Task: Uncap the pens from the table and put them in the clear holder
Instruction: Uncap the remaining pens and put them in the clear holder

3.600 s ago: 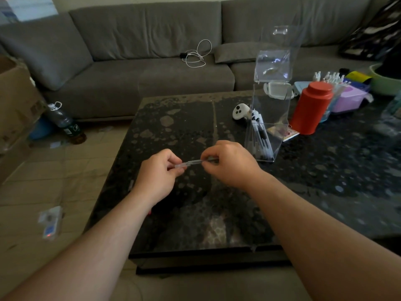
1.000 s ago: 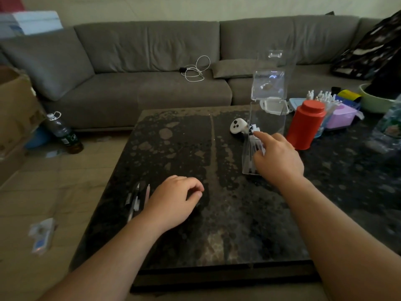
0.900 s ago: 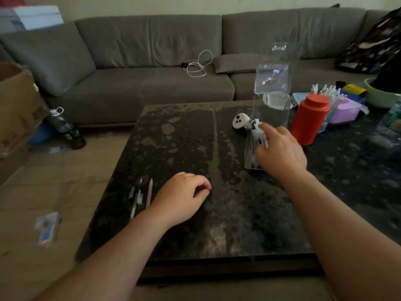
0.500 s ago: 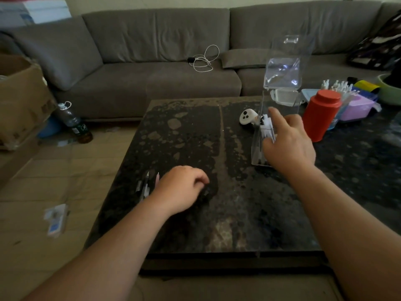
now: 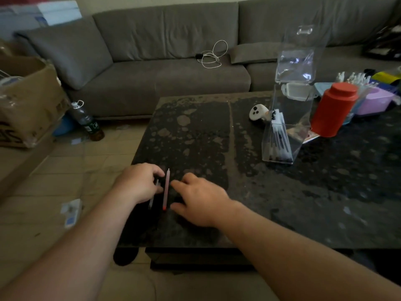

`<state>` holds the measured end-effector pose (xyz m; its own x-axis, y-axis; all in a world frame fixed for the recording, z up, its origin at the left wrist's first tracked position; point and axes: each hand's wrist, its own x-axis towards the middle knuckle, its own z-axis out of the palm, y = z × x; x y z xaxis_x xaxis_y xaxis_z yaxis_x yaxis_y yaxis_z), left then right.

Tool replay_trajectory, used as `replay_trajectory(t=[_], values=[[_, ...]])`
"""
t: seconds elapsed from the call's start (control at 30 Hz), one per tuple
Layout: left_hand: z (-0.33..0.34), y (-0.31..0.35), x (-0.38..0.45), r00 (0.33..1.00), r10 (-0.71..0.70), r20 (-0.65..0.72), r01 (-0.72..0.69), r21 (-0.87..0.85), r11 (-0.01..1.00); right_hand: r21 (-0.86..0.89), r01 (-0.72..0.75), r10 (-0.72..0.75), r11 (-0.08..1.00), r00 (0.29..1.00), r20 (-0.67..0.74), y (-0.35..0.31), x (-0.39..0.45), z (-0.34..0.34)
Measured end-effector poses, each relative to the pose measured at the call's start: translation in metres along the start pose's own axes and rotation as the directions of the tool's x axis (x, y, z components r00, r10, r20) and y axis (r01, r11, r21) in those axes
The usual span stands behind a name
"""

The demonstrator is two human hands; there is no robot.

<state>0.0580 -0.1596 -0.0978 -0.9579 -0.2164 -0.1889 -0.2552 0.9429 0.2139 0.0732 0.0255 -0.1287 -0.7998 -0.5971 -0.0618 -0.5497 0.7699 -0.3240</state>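
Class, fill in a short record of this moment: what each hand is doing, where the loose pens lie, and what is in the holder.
left hand: fingers curled on a thin pen near the table edge
right hand: open, fingers spread beside the pink pen, not gripping it
pink pen: flat on table between the hands
holder: upright, lid open, several pens inside
beside holder: white controller, red canister

A dim indoor scene in soft, muted daylight, with no hard shadows. The brightest glare is a pale reflection on the clear holder (image 5: 290, 118) at the upper right of the frame, while the dark table (image 5: 271, 203) swallows detail near the right edge. The wide-angle lens bends the sofa (image 5: 169, 61) along the top, and the forearms at the bottom edge look stretched and slightly soft.
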Motion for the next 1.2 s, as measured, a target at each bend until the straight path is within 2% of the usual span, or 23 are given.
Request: replay_trajectory(t=[0.1, 0.27, 0.4, 0.57, 0.83, 0.93, 1.2], values=[[0.004, 0.001, 0.004, 0.999, 0.013, -0.039, -0.011, 0.032, 0.999, 0.048, 0.019, -0.020, 0.999, 1.000, 0.011, -0.017, 0.011, 0.011], [0.004, 0.000, 0.008, 0.999, 0.049, -0.020, -0.048, 0.022, 0.999, 0.178, -0.019, 0.032, 0.984, 0.997, -0.070, -0.011, 0.022, 0.017], [0.006, 0.003, 0.008, 0.999, 0.043, 0.000, -0.043, -0.008, 0.999, 0.129, -0.056, 0.054, 0.990, 0.998, 0.014, 0.000, 0.023, 0.011], [0.010, 0.007, 0.007, 0.998, 0.062, -0.012, -0.061, 0.020, 0.998, 0.114, -0.118, 0.113, 0.986, 0.992, 0.052, -0.002, 0.025, 0.010], [0.011, 0.021, -0.002, 0.997, 0.076, 0.010, -0.076, 0.107, 0.991, 0.155, -0.207, 0.214, 0.966, 0.976, -0.029, 0.005, 0.017, 0.000], [0.013, 0.029, -0.006, 0.995, 0.099, -0.027, -0.095, 0.119, 0.988, 0.143, -0.244, 0.246, 0.959, 0.969, 0.003, 0.007, 0.016, -0.006], [0.014, 0.045, -0.008, 0.960, 0.211, -0.185, -0.222, -0.039, 0.974, 0.044, -0.414, 0.414, 0.909, 0.910, 0.015, 0.036, -0.001, -0.032]])
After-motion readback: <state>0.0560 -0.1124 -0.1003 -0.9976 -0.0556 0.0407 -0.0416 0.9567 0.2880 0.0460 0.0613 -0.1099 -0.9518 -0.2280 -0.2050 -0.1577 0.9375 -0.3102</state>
